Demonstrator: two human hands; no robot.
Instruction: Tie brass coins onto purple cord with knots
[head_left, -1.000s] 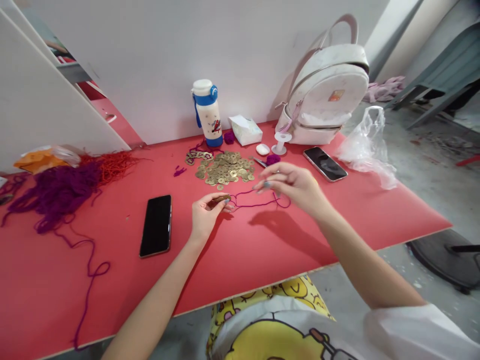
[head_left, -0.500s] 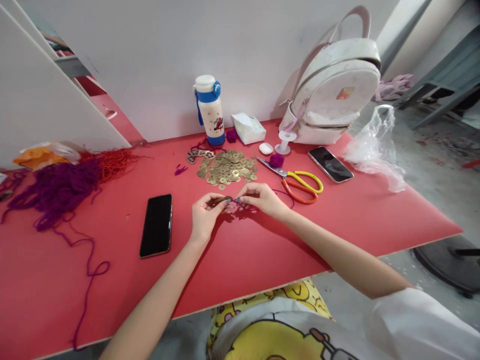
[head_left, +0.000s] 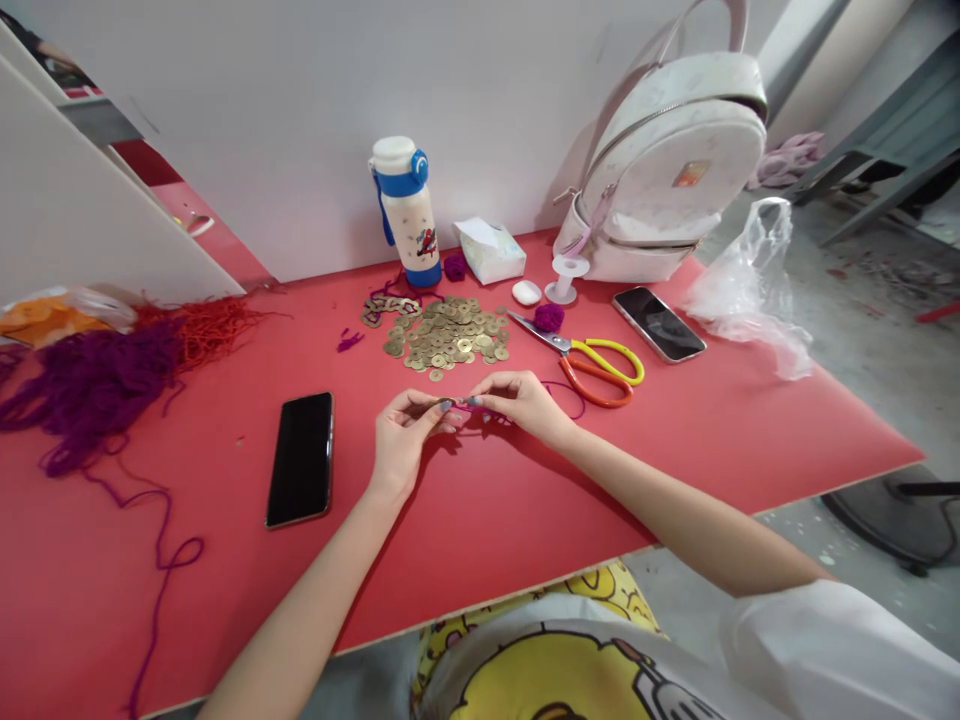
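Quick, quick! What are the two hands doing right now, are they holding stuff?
Left hand: closed, pinching a small brownish piece, mostly hidden by fingers.
Right hand: closed, thumb and finger pinching thin purple yarn.

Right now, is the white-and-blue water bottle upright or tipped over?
Upright: the water bottle stands with its blue base on the red tabletop and its white cap at the top.
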